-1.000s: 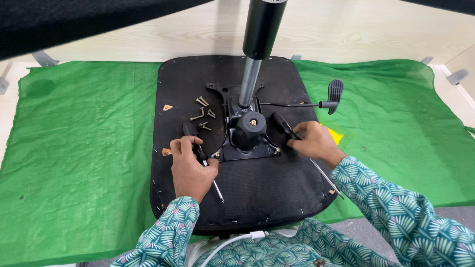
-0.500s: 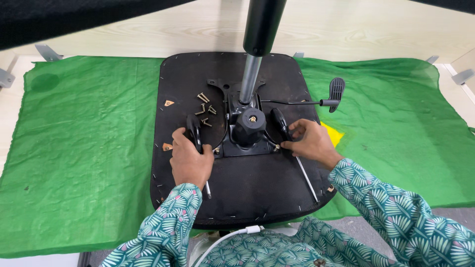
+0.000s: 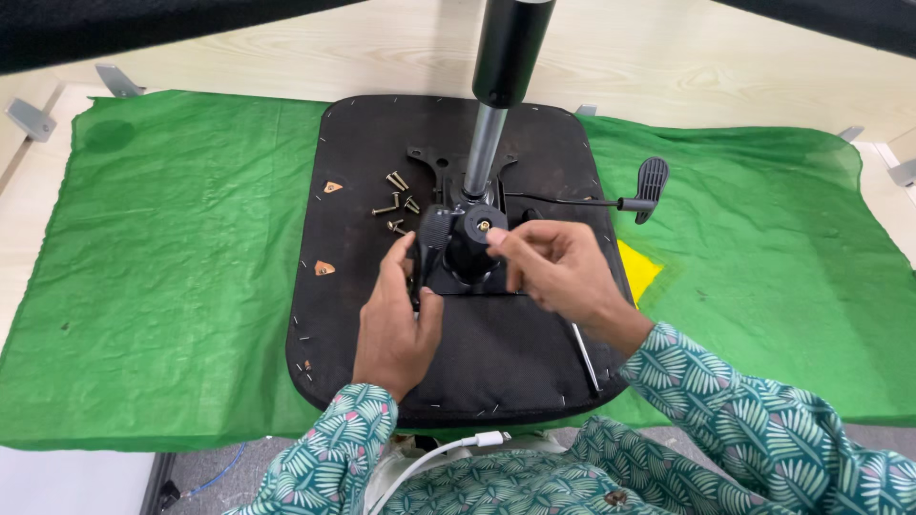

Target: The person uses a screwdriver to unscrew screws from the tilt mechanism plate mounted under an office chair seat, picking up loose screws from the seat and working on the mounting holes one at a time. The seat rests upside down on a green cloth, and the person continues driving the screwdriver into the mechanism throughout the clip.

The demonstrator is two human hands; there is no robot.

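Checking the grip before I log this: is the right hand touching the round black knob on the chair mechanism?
Touching. The head view shows the right hand with its fingertips on the round black knob, no gap visible.

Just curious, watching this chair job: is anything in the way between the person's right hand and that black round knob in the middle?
Nothing visible. The right hand has its fingertips at the black round knob already, and the loose screws lie off to the side.
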